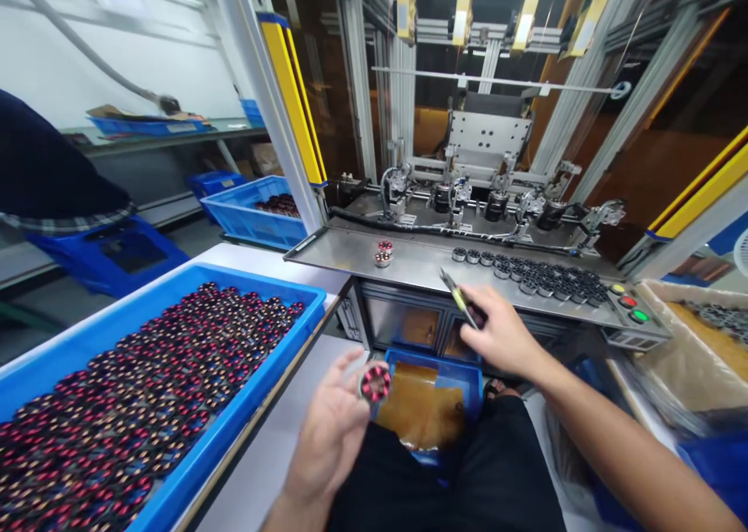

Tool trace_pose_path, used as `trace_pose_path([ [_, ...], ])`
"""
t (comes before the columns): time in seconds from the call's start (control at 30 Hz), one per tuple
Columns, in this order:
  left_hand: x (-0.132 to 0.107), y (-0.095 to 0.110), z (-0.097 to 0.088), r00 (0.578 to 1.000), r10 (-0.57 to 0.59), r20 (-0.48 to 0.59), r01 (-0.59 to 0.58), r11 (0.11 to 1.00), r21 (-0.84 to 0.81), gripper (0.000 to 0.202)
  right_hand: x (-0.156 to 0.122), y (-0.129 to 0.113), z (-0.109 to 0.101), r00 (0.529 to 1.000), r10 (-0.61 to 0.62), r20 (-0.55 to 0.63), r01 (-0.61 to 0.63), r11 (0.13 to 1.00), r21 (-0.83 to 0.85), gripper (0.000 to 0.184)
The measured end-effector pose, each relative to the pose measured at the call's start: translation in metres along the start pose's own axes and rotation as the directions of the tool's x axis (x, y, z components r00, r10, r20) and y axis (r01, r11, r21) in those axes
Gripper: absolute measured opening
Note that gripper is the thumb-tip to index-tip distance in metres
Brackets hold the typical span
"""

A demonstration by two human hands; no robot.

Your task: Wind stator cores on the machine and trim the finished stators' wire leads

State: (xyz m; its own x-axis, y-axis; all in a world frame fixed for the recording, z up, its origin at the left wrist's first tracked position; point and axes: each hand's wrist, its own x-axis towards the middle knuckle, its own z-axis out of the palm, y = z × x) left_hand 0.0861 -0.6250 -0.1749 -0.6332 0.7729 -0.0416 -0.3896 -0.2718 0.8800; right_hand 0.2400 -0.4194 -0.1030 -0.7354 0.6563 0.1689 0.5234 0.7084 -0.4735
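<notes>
Between the fingertips of my left hand (pixel 333 411) is a round wound motor stator (pixel 375 382) with red and dark coils, held above my lap. My right hand (pixel 496 325) is closed around a pair of pliers-like cutters (pixel 459 297), whose tip points up and left over the front edge of the metal ledge (pixel 344 253). Two more wound stators (pixel 383 258) sit on the left of that ledge. Farther right on it stand rows of dark unwound stator cores (pixel 549 276).
On my left a blue tray (pixel 312 302) is full of wound stators. The winding machine (pixel 491 139) stands ahead, with push buttons (pixel 628 301) at its right. Below the ledge is a blue bin (pixel 432 361). A lined box (pixel 672 361) is at right. Another person's dark sleeve (pixel 52 158) shows at left.
</notes>
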Motion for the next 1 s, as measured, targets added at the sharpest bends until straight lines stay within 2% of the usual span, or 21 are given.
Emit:
trace_pose_path([
  [0.03, 0.018, 0.012, -0.002, 0.991, 0.123, -0.049, -0.113, 0.978, 0.177, 0.077, 0.03, 0.001, -0.001, 0.999, 0.029, -0.017, -0.03, 0.998, -0.056, 0.059],
  [0.07, 0.039, 0.024, -0.003, 0.974, 0.211, -0.08, -0.183, 0.944, 0.274, 0.078, 0.058, 0.001, 0.001, 0.999, 0.046, -0.03, -0.048, 0.995, -0.083, 0.056],
  [0.17, 0.116, 0.058, -0.008, 0.922, 0.364, -0.128, -0.269, 0.845, 0.462, 0.083, 0.119, 0.003, 0.017, 0.995, 0.087, -0.038, -0.092, 0.983, -0.161, 0.039],
  [0.23, 0.167, 0.072, -0.014, 0.892, 0.418, -0.17, -0.238, 0.756, 0.61, 0.07, 0.139, 0.003, 0.032, 0.993, 0.106, -0.053, -0.115, 0.971, -0.208, 0.031],
  [0.3, 0.209, 0.078, -0.021, 0.883, 0.436, -0.173, -0.182, 0.658, 0.731, 0.042, 0.147, 0.004, 0.046, 0.99, 0.115, -0.081, -0.132, 0.959, -0.249, 0.03],
  [0.4, 0.246, 0.076, -0.029, 0.887, 0.439, -0.145, -0.12, 0.52, 0.846, 0.032, 0.15, 0.007, 0.059, 0.987, 0.112, -0.119, -0.142, 0.945, -0.293, 0.029],
  [0.5, 0.255, 0.066, -0.03, 0.885, 0.455, -0.099, -0.108, 0.409, 0.906, 0.037, 0.151, 0.013, 0.065, 0.987, 0.094, -0.129, -0.131, 0.941, -0.312, 0.028],
  [0.63, 0.247, 0.042, -0.018, 0.909, 0.417, 0.022, -0.168, 0.317, 0.933, 0.04, 0.153, 0.019, 0.069, 0.988, 0.073, -0.133, -0.112, 0.944, -0.312, 0.028],
  [0.77, 0.245, 0.02, 0.001, 0.939, 0.331, 0.09, -0.195, 0.298, 0.934, 0.038, 0.153, 0.02, 0.072, 0.99, 0.051, -0.133, -0.089, 0.951, -0.297, 0.03],
  [1.0, 0.247, 0.007, 0.024, 0.916, 0.399, 0.043, -0.178, 0.308, 0.934, 0.04, 0.15, 0.022, 0.072, 0.991, 0.007, -0.131, -0.041, 0.966, -0.255, 0.033],
])
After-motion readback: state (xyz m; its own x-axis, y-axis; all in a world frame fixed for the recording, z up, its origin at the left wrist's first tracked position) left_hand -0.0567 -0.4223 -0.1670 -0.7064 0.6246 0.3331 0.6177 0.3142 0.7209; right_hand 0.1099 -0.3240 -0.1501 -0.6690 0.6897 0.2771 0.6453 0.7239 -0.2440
